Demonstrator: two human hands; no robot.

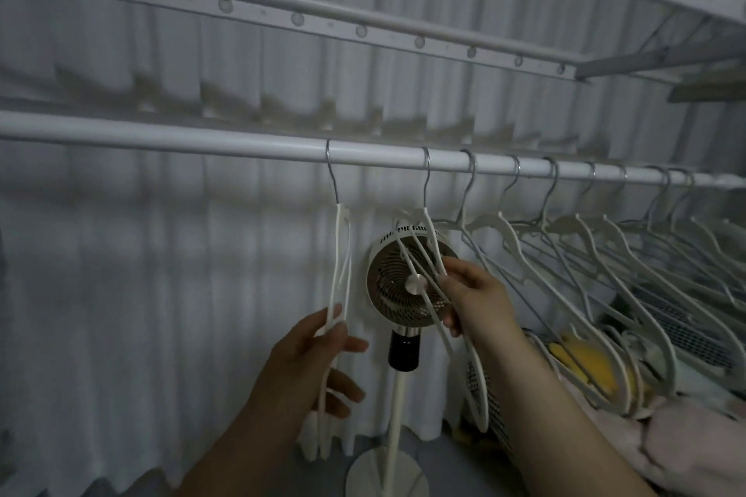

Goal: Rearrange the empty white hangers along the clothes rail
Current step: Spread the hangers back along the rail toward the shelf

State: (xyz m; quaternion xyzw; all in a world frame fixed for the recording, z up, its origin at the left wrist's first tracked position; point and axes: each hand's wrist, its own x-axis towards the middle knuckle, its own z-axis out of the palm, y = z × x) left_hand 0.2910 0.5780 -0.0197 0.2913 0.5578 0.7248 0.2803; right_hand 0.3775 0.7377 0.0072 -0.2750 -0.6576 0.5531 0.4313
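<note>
L hand (315, 359), approx 7 o'clock, is nearest: thumb and fingers curl round the lower bars of the leftmost hanger (341, 216), palm facing R. R hand (476, 299), approx 4 o'clock of centre, pinches the thin bars of the second hanger (430, 228) btwn thumb and fingertips.

Both held hangers are white and empty, w/ metal hooks on the clothes rail (202, 141). The leftmost one shows edge-on, long axis running 12-to-6, its end low near the floor. The second is tilted, long axis approx 11-to-5, lower end past the R wrist. The two are well apart on the rail.

The rail crosses the frame 9-to-3, dipping slightly toward 3. A row of hangers (585, 226) fills its 3 o'clock stretch, packed closer the farther R, all empty, arms slanting down toward 4.

Under that row at 4 o'clock: a yellow item (585, 361) and pink fabric (694, 440).

Behind the second hanger stands a pedestal fan (387, 278), grille facing the camera. Farther back hangs a white pleated curtain (161, 274). At 12 o'clock, overhead, a drying rack (282, 18) w/ holes along its bars.
</note>
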